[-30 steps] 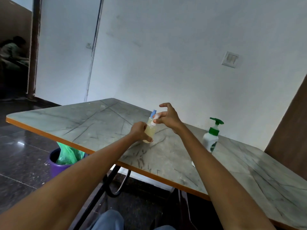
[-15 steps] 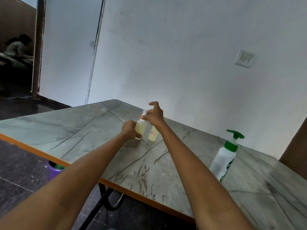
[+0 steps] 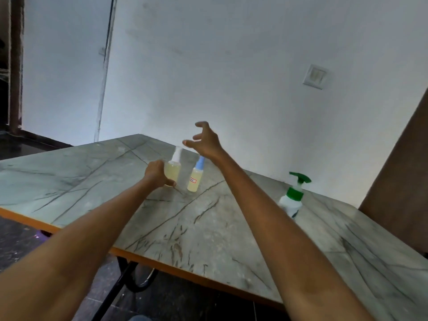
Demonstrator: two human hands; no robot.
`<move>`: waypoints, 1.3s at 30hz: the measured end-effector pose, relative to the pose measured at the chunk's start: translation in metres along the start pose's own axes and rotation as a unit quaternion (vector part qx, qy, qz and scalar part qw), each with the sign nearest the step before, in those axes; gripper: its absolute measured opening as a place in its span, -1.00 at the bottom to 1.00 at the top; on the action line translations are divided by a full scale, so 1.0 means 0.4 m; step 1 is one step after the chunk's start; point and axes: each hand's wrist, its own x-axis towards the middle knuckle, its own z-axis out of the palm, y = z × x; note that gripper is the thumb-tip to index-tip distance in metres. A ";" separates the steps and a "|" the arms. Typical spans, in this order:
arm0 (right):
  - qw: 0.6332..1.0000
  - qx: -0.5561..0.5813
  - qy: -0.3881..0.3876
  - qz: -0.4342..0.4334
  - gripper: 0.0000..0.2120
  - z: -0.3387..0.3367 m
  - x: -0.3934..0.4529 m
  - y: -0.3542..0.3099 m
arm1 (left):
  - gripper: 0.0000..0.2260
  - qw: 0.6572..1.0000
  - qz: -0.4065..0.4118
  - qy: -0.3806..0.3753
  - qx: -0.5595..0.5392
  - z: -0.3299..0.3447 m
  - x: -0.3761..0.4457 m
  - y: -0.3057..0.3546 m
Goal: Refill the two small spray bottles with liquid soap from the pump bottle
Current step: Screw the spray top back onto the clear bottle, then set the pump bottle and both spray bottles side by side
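Left hand wrapped round lower body of white-capped spray bottle, thumb under near side, fingers curled behind. Bottle upright, base on or just above table, cannot tell which. Holds pale yellow liquid filling most of clear body; white spray head blurred.

Right hand in air above and just right of that bottle's top, touching nothing. Fingers spread and half bent, claw-like, thumb pointing left toward white cap. Empty, loose.

Blue-capped spray bottle standing free on table just right of gripped one, small gap between the two. Sits below right wrist, not touched by either hand. Same pale yellow liquid, fuller in lower part; small white label with red border on front, text unreadable. Blue cap tall and narrow, tilted slightly right in wide-angle view.

Pump bottle well apart to right, near table's far edge, partly hidden behind right forearm. White body, green collar and green pump head, nozzle pointing right. Upright, untouched.

Table top grey-green marble pattern with dark veins, orange edge band, black metal legs below. White wall behind with switch plate upper right. Dark floor at left.
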 end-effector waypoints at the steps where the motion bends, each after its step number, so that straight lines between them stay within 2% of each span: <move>1: 1.000 0.003 0.018 -0.010 -0.40 -0.038 -0.015 -0.017 | -0.29 1.000 0.003 0.010 0.006 -0.008 -0.011 0.002; 3: 0.997 0.009 0.074 -0.033 -0.47 -0.117 -0.044 -0.049 | -0.18 1.000 0.009 0.022 0.021 -0.030 -0.038 0.009; 5: 0.980 0.037 0.180 -0.076 -0.60 -0.199 -0.081 -0.070 | -0.10 0.998 0.025 0.052 0.009 -0.049 -0.070 0.028; 7: 0.926 0.055 0.344 -0.145 -0.77 -0.286 -0.140 -0.068 | -0.11 0.993 0.068 0.096 -0.026 -0.061 -0.112 0.058; 9: 0.850 0.062 0.493 -0.175 -0.81 -0.370 -0.211 -0.044 | -0.19 0.981 0.129 0.132 -0.052 -0.061 -0.154 0.092; 10: 0.823 0.075 0.538 -0.166 -0.79 -0.404 -0.244 -0.024 | -0.26 0.975 0.163 0.141 -0.054 -0.058 -0.172 0.111; 12: 0.804 0.104 0.575 -0.107 -0.75 -0.457 -0.301 0.042 | -0.45 0.959 0.242 0.138 -0.049 -0.039 -0.208 0.155; 13: 0.812 0.112 0.571 -0.056 -0.73 -0.476 -0.328 0.085 | -0.54 0.952 0.278 0.118 -0.055 -0.021 -0.226 0.182; 15: 0.859 0.111 0.496 0.058 -0.67 -0.499 -0.368 0.176 | -0.65 0.947 0.309 0.049 -0.077 0.024 -0.262 0.240; 16: 0.890 0.114 0.429 0.103 -0.65 -0.506 -0.389 0.218 | -0.65 0.948 0.307 0.002 -0.086 0.052 -0.282 0.272; 18: 0.944 0.136 0.256 0.159 -0.61 -0.502 -0.431 0.277 | -0.50 0.949 0.281 -0.101 -0.102 0.108 -0.322 0.332; 21: 0.970 0.143 0.042 0.190 -0.49 -0.476 -0.476 0.312 | -0.35 0.941 0.251 -0.189 -0.122 0.190 -0.356 0.400; 23: 0.970 0.139 -0.035 0.194 -0.45 -0.456 -0.480 0.325 | -0.36 0.942 0.242 -0.192 -0.136 0.229 -0.359 0.425; 29: 0.978 0.124 -0.016 0.167 -0.46 -0.420 -0.454 0.359 | -0.49 0.944 0.210 -0.194 -0.168 0.258 -0.331 0.436; 35: 0.979 0.140 0.013 0.150 -0.52 -0.382 -0.411 0.387 | -0.56 0.968 0.169 -0.143 -0.115 0.292 -0.287 0.448; 39: 0.980 0.125 0.013 0.154 -0.53 -0.383 -0.366 0.422 | -0.59 0.972 0.151 -0.146 -0.106 0.317 -0.248 0.460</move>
